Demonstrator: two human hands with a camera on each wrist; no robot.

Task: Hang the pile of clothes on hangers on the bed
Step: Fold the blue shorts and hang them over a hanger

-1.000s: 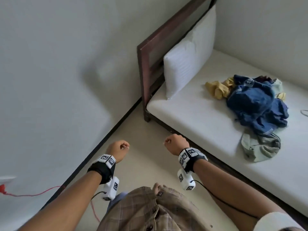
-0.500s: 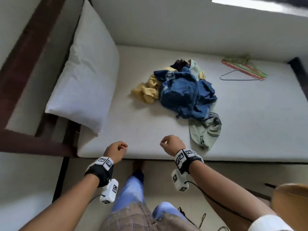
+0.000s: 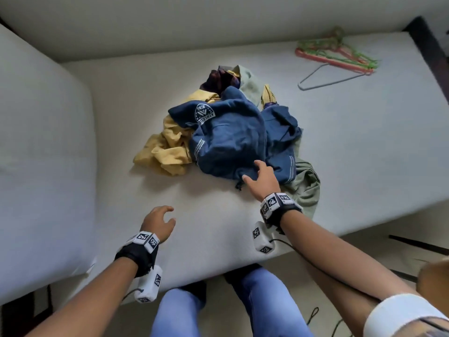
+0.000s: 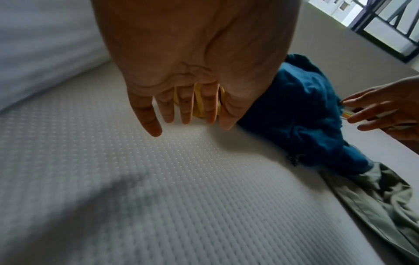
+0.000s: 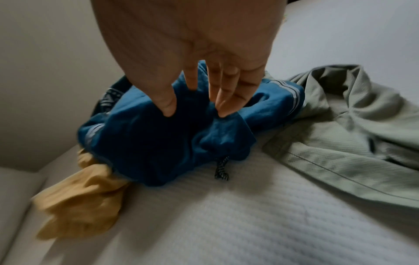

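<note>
A pile of clothes lies mid-bed: a blue garment (image 3: pixel 228 139) on top, a yellow one (image 3: pixel 167 152) at its left, a pale green one (image 3: pixel 305 190) at its right, something dark purple (image 3: pixel 221 79) behind. Coloured hangers (image 3: pixel 335 52) and a grey hanger (image 3: pixel 325 80) lie at the far right of the mattress. My right hand (image 3: pixel 261 175) is spread, fingertips (image 5: pixel 224 109) touching the near edge of the blue garment (image 5: pixel 145 143), gripping nothing. My left hand (image 3: pixel 159 220) hovers open over bare mattress (image 4: pixel 158 179), short of the pile, fingers (image 4: pixel 152 125) extended.
A large white pillow (image 3: pixel 43 142) fills the left side of the bed. The wall runs along the far edge and a dark footboard (image 3: pixel 430 52) stands at the right. My legs stand against the near bed edge; cables (image 3: pixel 313 314) lie on the floor.
The view has swung down onto the bed. Both hands were fists in front of me; now they are unclenched, the right reaching forward onto the blue garment, the left over the mattress.
</note>
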